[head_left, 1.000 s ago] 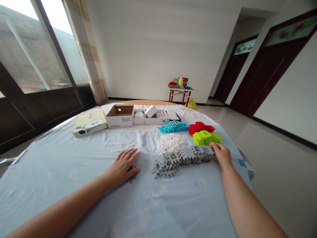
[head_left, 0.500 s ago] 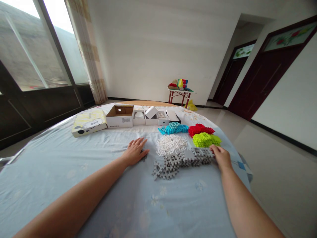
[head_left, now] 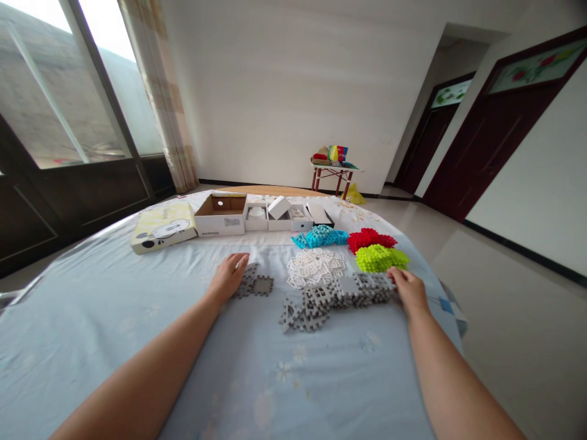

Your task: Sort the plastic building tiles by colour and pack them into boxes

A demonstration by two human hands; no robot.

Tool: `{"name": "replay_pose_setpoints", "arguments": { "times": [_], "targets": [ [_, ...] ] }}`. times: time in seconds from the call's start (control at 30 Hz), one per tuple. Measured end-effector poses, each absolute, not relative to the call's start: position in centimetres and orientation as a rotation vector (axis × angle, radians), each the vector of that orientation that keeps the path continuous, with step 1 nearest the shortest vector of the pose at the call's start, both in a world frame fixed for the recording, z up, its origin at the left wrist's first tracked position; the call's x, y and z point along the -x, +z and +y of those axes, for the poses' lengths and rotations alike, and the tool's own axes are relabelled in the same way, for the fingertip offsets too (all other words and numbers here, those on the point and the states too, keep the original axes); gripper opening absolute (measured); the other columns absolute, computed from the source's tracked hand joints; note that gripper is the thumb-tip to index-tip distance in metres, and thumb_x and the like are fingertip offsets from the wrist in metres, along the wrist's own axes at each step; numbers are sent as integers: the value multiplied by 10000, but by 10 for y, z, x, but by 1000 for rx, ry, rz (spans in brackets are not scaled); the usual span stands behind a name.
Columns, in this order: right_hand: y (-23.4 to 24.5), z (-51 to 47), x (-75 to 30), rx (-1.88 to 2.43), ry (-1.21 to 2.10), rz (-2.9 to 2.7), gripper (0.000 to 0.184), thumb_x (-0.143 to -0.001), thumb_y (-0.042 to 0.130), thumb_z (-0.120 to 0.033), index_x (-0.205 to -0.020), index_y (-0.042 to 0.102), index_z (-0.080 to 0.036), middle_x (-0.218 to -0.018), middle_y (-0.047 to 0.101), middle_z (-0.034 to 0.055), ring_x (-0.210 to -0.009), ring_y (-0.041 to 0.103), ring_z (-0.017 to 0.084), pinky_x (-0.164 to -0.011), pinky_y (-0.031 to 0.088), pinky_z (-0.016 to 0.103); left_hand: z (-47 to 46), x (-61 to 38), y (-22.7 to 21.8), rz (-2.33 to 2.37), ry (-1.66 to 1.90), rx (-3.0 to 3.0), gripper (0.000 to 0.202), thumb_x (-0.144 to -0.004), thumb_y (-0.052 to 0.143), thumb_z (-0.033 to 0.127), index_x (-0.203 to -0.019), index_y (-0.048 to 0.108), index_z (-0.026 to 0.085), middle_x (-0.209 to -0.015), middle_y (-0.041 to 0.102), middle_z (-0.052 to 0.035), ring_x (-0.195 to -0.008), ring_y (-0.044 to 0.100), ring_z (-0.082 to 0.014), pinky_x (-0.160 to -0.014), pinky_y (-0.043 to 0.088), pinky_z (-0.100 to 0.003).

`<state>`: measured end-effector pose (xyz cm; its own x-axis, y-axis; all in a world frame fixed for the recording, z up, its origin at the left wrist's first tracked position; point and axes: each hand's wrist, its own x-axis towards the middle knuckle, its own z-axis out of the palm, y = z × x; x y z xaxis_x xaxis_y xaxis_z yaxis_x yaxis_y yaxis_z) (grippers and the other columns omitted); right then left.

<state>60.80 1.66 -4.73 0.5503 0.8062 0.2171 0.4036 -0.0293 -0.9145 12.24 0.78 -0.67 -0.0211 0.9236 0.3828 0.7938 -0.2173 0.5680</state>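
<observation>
My left hand (head_left: 228,276) rests on the table at the left edge of a small group of grey notched building tiles (head_left: 263,285). Its fingers are bent but loose, cupped beside the tiles, and it partly covers some of them. My right hand (head_left: 409,288) pinches the right end of a longer heap of grey building tiles (head_left: 348,286), thumb and finger closed on a tile there. White square frames (head_left: 315,267) lie in a pile just behind this heap. Close to the right fingertips sits a pile of lime-green pieces (head_left: 381,258).
Red pieces (head_left: 369,239) and blue pieces (head_left: 322,236) are piled farther back. A row of boxes stands behind: a yellow lid (head_left: 164,228), a large white box (head_left: 221,223) and smaller white boxes (head_left: 279,223). A light blue cloth (head_left: 229,379) covers the table.
My left hand has shifted left and drawn its fingers in, uncovering the small group of grey tiles. My right hand stays at the end of the grey heap.
</observation>
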Motion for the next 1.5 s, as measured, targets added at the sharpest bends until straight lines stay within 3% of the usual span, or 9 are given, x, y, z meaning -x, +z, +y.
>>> {"name": "replay_pose_setpoints", "arguments": {
  "times": [0.1, 0.23, 0.37, 0.57, 0.93, 1.17, 1.5],
  "targets": [
    [-48, 17, -608, 1650, 453, -1028, 435, -654, 569, -529, -800, 698, -140, -740, 697, 86, -604, 595, 187, -520, 423, 259, 4, -122, 0, 1917, 857, -2127, 479, -829, 320, 523, -1042, 612, 209, -1102, 600, -65, -884, 581, -206, -879, 387, -368],
    [-46, 16, -607, 1629, 458, -1031, 431, -648, 570, -531, -788, 698, -144, -705, 694, 81, -587, 588, 185, -509, 418, 257, 6, -118, 6, 1964, 595, -2232, 435, -786, 401, 507, -1020, 633, 222, -1021, 640, -73, -982, 550, -256, -854, 359, -388],
    [-45, 16, -606, 1619, 468, -1026, 421, -645, 570, -525, -768, 700, -144, -696, 694, 88, -592, 592, 193, -506, 416, 260, 8, -114, 10, 1945, 447, -2268, 410, -756, 452, 492, -1017, 635, 235, -1006, 646, -74, -962, 559, -261, -823, 354, -383],
    [-47, 18, -607, 1604, 426, -1051, 434, -657, 553, -536, -764, 696, -140, -714, 696, 94, -593, 589, 187, -510, 406, 254, 9, -116, 14, 1979, 522, -2234, 438, -684, 548, 463, -1048, 615, 230, -950, 642, -51, -876, 572, -225, -765, 380, -329],
    [-46, 17, -607, 1618, 414, -1064, 443, -665, 542, -538, -777, 697, -138, -741, 699, 97, -592, 586, 179, -513, 411, 248, -20, -159, 49, 1588, 747, -1881, 444, -663, 556, 576, -787, 629, 156, -579, 543, 18, -522, 468, -110, -475, 316, -225],
    [-44, 16, -606, 1621, 428, -1055, 432, -659, 550, -534, -766, 694, -142, -741, 699, 97, -590, 588, 182, -501, 411, 248, -36, -201, 39, 1334, 513, -1831, 466, -659, 574, 556, -938, 615, 185, -643, 609, 17, -567, 548, -125, -534, 407, -235],
    [-41, 14, -602, 1617, 443, -1047, 426, -669, 543, -531, -780, 686, -145, -767, 697, 97, -636, 605, 194, -523, 427, 256, -12, -141, 54, 1774, 642, -2040, 510, -704, 487, 579, -972, 646, 176, -804, 661, -52, -711, 584, -184, -605, 420, -271]
  ]
}}
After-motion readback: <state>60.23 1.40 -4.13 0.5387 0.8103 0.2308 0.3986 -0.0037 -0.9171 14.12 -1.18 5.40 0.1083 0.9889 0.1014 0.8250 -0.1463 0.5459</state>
